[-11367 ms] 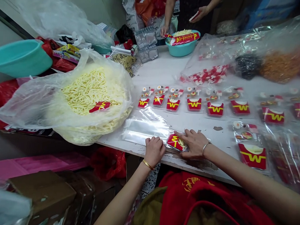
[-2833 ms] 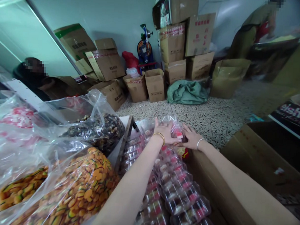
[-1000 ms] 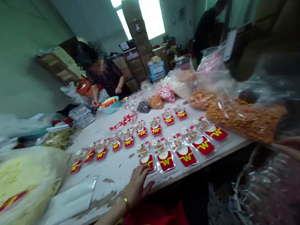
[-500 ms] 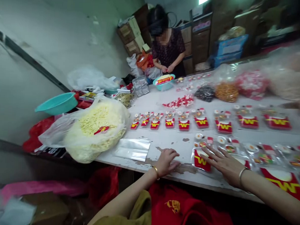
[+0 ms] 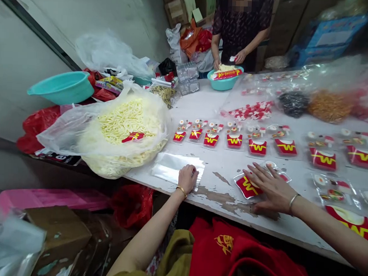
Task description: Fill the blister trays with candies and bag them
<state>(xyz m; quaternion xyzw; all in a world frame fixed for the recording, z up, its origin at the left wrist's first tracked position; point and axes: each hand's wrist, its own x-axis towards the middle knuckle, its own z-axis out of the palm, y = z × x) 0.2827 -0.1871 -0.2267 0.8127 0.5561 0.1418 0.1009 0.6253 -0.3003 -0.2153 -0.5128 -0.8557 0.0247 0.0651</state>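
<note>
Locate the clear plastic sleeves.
The sleeves lie mid-picture in the head view on the table, partly under the left hand, just right of the big bag of yellow pieces.

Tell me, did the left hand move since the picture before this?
Yes, the left hand moved left, toward the big bag of yellow pieces. It was right of the flat clear bags; now it is at their right end.
</note>
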